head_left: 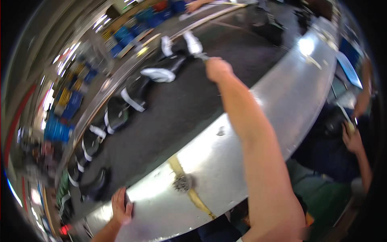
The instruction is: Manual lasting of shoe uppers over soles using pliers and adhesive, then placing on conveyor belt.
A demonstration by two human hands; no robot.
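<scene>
My right arm stretches over a dark belt (177,109). My right hand (218,69) is closed around the end of a slim grey tool (202,56); blur hides its exact kind. The tool's tip points at a white strip (192,42) on a black shoe part at the far side of the belt. My left hand (121,207) rests on the metal ledge (149,201) by the belt's near edge, its thumb apart from the fingers. Nothing plainly shows in it. A black shoe (96,183) lies on the belt just beyond that hand.
Black shoe pieces with white strips (132,100) line the belt's far side. A round bristly pad (182,183) sits on the ledge beside yellow tape (198,201). Blue bins (56,127) stand beyond. At right, a co-worker's hands (352,139) hold a dark item.
</scene>
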